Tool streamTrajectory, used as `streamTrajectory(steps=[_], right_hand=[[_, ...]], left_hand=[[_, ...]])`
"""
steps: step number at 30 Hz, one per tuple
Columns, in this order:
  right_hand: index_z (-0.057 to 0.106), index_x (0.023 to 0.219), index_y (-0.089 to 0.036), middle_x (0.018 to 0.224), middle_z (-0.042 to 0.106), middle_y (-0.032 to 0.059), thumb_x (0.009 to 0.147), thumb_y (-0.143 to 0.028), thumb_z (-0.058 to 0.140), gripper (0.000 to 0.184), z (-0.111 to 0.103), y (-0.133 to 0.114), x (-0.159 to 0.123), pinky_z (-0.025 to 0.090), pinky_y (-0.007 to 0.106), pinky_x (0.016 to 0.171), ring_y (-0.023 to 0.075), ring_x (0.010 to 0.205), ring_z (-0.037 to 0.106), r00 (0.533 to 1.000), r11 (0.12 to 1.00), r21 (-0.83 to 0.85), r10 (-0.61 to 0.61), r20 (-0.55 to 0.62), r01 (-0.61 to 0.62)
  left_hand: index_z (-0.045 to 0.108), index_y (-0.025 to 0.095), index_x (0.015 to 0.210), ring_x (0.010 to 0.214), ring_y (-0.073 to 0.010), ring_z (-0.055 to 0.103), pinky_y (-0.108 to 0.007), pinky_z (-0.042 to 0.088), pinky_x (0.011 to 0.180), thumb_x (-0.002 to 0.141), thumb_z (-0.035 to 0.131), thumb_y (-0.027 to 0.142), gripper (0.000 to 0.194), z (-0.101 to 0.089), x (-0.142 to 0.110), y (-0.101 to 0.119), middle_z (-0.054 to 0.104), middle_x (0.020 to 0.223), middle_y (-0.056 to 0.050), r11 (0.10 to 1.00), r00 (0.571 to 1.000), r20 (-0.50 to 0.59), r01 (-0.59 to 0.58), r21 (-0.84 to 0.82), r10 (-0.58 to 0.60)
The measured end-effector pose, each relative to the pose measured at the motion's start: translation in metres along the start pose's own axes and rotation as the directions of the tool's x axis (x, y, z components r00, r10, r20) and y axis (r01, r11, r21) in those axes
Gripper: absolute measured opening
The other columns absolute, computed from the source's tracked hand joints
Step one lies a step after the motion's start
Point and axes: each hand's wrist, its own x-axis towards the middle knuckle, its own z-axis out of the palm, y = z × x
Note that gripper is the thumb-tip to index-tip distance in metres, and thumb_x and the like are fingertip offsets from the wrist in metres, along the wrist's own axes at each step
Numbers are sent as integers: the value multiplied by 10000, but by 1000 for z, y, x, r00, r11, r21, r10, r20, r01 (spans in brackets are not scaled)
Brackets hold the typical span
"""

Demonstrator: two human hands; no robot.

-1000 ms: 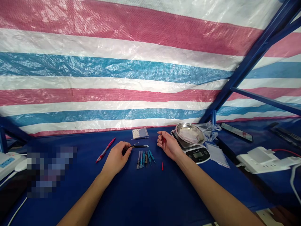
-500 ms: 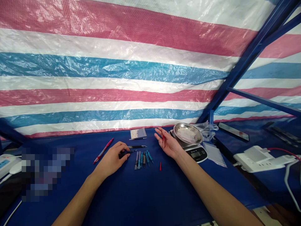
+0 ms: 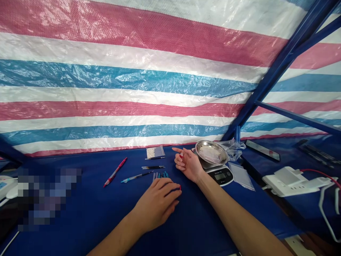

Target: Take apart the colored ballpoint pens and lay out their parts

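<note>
My left hand (image 3: 161, 201) reaches low across the table, its fingertips closed at a small red pen part (image 3: 180, 187). My right hand (image 3: 189, 164) is turned palm up beside the scale, fingers curled around another red pen piece (image 3: 181, 155), mostly hidden. Beyond my left hand are several blue pen parts (image 3: 161, 175), partly covered by it. A light blue pen with a dark end (image 3: 137, 177) lies to their left. Farther left rests a red pen (image 3: 115, 172). Thin dark refills (image 3: 153, 167) lie behind the blue parts.
A small bag of white pellets (image 3: 155, 152) lies at the back. On the right stand a digital scale (image 3: 220, 176) with a metal bowl (image 3: 212, 153), plastic bags (image 3: 241, 176), a phone (image 3: 263, 150) and a white power strip (image 3: 293, 182). Striped sheeting (image 3: 133, 106) hangs behind.
My left hand has put down the blue pen with the dark end and moved right and nearer to the small red part. My right hand's fingers have curled in more.
</note>
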Motion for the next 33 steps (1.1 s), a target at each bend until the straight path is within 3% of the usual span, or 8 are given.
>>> streamTrajectory(steps=[4,9,17,22,33], right_hand=[[695,1154,-167,673,487,-25,938,-396,678,315,0,1,1,223,228,439,119,523,305,1000,1000,8,8,-25,-8],[696,1162,-167,695,520,-20,946,-383,687,306,-3,2,3,220,228,442,114,528,319,999,1000,30,9,-50,-7],[719,1141,-165,680,525,-28,925,-428,731,340,-11,3,6,202,232,450,106,524,319,999,1000,-15,12,-40,-13],[741,1120,-157,759,604,-3,876,-341,797,310,-11,2,2,305,226,526,101,602,448,996,979,-188,83,9,-80],[749,1092,-164,775,632,4,845,-377,852,342,-10,4,2,304,232,553,99,614,461,996,961,-267,82,20,-74]], left_hand=[[657,210,1387,1286,-324,605,-537,521,1071,1032,630,240,357,25,8,8,675,1462,-114,998,999,44,-23,55,21],[716,192,1290,1172,-266,677,-460,571,1049,1016,613,105,305,41,8,-5,729,1398,-83,998,997,55,-54,21,53],[757,210,1234,1175,-227,694,-373,602,1033,1016,547,62,336,26,-1,-9,790,1262,-71,987,997,40,-52,-154,59],[757,220,1203,1142,-216,709,-349,606,1017,984,573,63,327,17,-7,-5,799,1225,-56,973,1000,27,6,-230,0],[713,231,1098,976,-208,745,-329,613,889,967,591,43,259,30,-14,-9,786,1102,-42,983,998,-16,65,-172,-69]])
